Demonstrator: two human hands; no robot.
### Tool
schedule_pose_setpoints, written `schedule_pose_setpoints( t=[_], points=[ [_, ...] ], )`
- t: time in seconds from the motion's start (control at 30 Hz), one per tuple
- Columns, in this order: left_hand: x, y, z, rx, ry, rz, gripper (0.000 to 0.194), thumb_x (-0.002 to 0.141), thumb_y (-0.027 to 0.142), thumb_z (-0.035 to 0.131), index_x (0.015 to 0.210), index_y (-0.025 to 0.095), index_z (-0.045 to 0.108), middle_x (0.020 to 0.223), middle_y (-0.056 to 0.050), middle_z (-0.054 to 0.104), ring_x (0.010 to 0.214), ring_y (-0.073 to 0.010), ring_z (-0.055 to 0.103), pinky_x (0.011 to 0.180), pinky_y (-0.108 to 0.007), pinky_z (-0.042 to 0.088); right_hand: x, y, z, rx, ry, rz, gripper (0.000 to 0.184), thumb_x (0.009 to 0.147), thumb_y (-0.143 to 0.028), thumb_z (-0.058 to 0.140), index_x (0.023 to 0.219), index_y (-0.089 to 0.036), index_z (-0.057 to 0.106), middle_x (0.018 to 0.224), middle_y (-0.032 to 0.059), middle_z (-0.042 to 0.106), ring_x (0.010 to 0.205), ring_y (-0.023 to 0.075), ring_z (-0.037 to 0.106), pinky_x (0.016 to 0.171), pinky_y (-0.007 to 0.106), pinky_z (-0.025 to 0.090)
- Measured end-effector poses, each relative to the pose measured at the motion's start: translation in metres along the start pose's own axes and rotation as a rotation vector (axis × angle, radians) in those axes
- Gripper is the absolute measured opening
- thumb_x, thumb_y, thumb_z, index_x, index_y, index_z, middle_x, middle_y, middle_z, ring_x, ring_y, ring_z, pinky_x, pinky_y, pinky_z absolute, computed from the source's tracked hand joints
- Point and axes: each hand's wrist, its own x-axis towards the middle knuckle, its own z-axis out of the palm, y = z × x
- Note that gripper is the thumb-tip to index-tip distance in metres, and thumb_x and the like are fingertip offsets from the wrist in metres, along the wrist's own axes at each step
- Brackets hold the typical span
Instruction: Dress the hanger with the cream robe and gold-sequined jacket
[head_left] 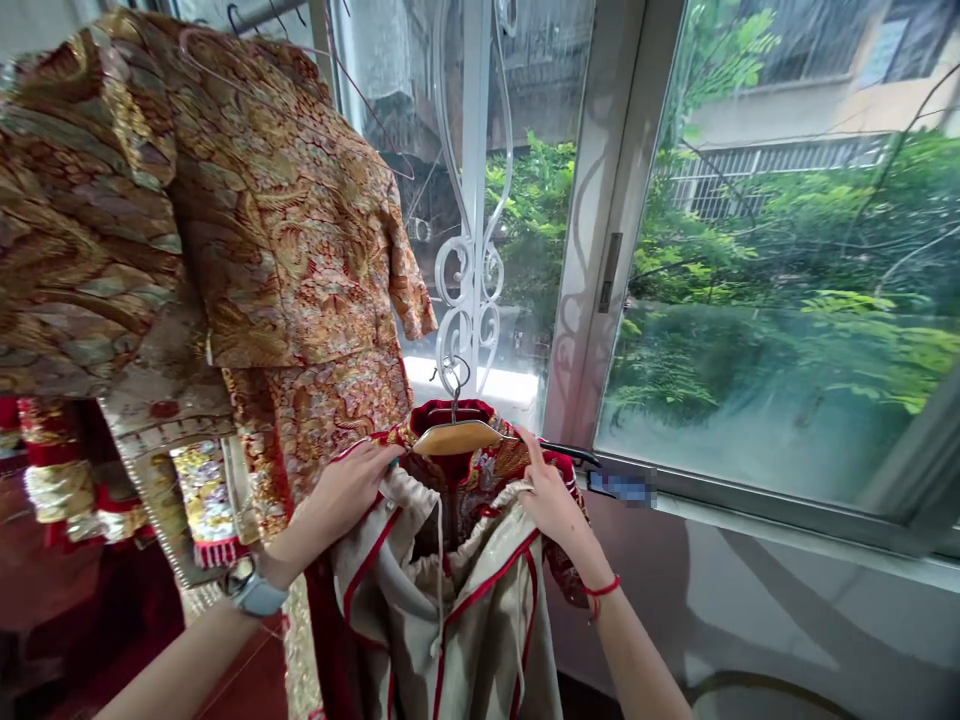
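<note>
Pinching opposite sides of the cream garment's [484, 640] waistband [469, 552], the partly curled left hand [366, 474] and right hand [553, 498] spread it before the red garment [454, 508] on the wooden hanger [459, 437], presumably so it hangs evenly.

The landmark is a tan, gently curved clothes hanger [459, 437] with a thin metal hook rising from its middle. Directly below it hangs a cream cloth garment [491, 640] trimmed with narrow red piping, its gathered waistband open and sagging into a deep V, the two upper corners raised near the hanger's ends. A pale drawstring cord [440, 570] dangles down the front, beneath the hanger. A red, gold-embroidered jacket [510, 462] sits behind the hanger, its stand-up collar circling the hook's base
</note>
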Motion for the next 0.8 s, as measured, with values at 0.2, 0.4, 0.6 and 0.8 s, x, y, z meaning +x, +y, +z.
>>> schedule_pose_setpoints(
  t=[0.2,0.4,0.6,0.8],
  points=[
    [0.003,-0.009,0.011,-0.082,-0.020,-0.014,0.050,0.091,0.022,0.027,0.125,0.022,0.063,0.112,-0.009,0.075,0.094,-0.0223,0.072,0.080,-0.030,0.054,-0.026,0.054,-0.047,0.243,0.326,0.274,0.094,0.070,-0.009,0.044,0.155,-0.014,0.005,0.058,-0.0106,0.040,0.051,0.0135,0.040,0.054,0.022,0.036],
    [0.006,-0.024,0.015,-0.224,-0.020,0.045,0.049,0.091,0.039,0.033,0.124,0.022,0.067,0.114,-0.009,0.075,0.095,-0.0256,0.073,0.078,-0.029,0.056,-0.007,0.065,-0.097,0.387,0.227,0.392,0.100,0.065,-0.010,0.051,0.155,-0.010,0.007,0.056,-0.0107,0.045,0.044,0.0100,0.038,0.049,0.020,0.034],
    [0.007,-0.022,0.008,-0.319,-0.015,0.107,0.051,0.091,0.048,0.037,0.121,0.023,0.069,0.104,-0.008,0.078,0.086,-0.0251,0.074,0.073,-0.026,0.056,0.020,0.037,-0.142,0.282,0.070,0.304,0.106,0.061,-0.002,0.051,0.157,-0.014,0.006,0.051,-0.0128,0.043,0.044,0.0089,0.037,0.048,0.018,0.030],
    [0.004,-0.015,0.007,-0.291,-0.008,0.068,0.050,0.091,0.044,0.037,0.123,0.023,0.068,0.102,-0.009,0.078,0.084,-0.0243,0.074,0.072,-0.026,0.055,0.019,0.024,-0.175,0.027,-0.120,0.265,0.109,0.060,0.002,0.052,0.158,-0.019,0.007,0.049,-0.0144,0.040,0.044,0.0074,0.034,0.046,0.018,0.025]
  ],
)
